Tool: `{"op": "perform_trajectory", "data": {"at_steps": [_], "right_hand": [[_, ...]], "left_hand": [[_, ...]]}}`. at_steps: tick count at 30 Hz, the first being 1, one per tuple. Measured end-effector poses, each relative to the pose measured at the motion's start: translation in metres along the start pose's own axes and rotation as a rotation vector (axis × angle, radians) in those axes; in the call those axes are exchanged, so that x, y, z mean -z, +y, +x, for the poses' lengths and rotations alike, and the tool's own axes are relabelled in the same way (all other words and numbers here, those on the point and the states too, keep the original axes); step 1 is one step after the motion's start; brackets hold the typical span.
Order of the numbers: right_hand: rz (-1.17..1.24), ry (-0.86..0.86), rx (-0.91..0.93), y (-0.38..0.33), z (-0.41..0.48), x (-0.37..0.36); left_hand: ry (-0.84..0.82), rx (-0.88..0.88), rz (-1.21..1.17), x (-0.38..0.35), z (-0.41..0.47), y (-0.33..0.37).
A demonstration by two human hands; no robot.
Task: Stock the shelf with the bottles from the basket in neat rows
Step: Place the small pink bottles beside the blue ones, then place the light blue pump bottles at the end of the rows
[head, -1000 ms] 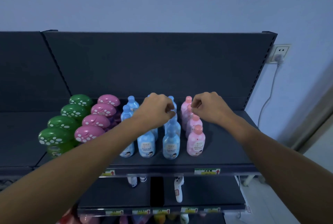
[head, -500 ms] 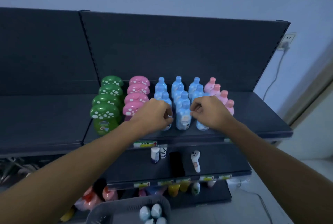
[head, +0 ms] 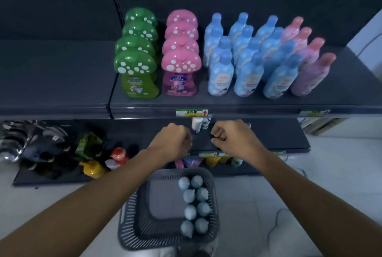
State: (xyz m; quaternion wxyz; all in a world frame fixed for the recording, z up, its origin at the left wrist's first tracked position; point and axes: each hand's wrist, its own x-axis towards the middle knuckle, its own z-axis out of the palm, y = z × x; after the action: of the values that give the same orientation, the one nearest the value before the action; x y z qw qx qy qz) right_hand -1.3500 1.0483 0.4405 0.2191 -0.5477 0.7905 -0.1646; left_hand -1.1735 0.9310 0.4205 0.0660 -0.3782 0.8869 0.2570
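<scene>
Both hands are seen low, in front of the lower shelf [head: 268, 139] and above the far end of the basket [head: 126, 215]. The left hand [head: 171, 143] is curled into a loose fist with nothing in it. The right hand [head: 229, 139] is curled the same way, and nothing is held there either.

Eight pale blue bottles [head: 190, 212] are packed in two columns along the right side of the basket, tops up. On the top shelf [head: 62, 83], rows run near to far: green mushroom-capped bottles [head: 134, 66], pink mushroom-capped bottles [head: 180, 62], three rows of blue bottles [head: 221, 75], and one row of pink bottles [head: 310, 77] at the right. Room shows on the shelf to the right of that pink row, so the next row is probably meant for there.

A reach down is judged to be the step in hand. It is best done with one bottle taken per hand by the neck and lifted straight up so neighbours are not toppled. Each is then set label forward, in line with the fronts already placed.
</scene>
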Motion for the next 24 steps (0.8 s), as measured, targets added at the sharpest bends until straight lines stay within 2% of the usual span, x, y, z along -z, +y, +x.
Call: {"op": "perform_trajectory", "data": {"at_steps": [4, 11, 14, 19, 24], "right_hand": [[-0.017, -0.115, -0.056, 0.022, 0.003, -0.061], [-0.16, -0.243, -0.089, 0.063, 0.006, -0.176], [-0.192, -0.278, -0.113, 0.074, 0.007, -0.223], [-0.322, -0.227, -0.126, 0.09, 0.01, -0.279], [-0.419, -0.203, -0.121, 0.096, 0.016, -0.299]], "left_hand": [[-0.074, 0.091, 0.023, -0.064, 0.005, -0.031], [-0.154, 0.141, 0.052, -0.176, 0.011, -0.078], [-0.137, 0.134, 0.041, -0.216, 0.015, -0.093], [-0.079, 0.083, 0.033, -0.261, 0.027, -0.107], [-0.069, 0.027, 0.088, -0.277, 0.035, -0.109]]}}
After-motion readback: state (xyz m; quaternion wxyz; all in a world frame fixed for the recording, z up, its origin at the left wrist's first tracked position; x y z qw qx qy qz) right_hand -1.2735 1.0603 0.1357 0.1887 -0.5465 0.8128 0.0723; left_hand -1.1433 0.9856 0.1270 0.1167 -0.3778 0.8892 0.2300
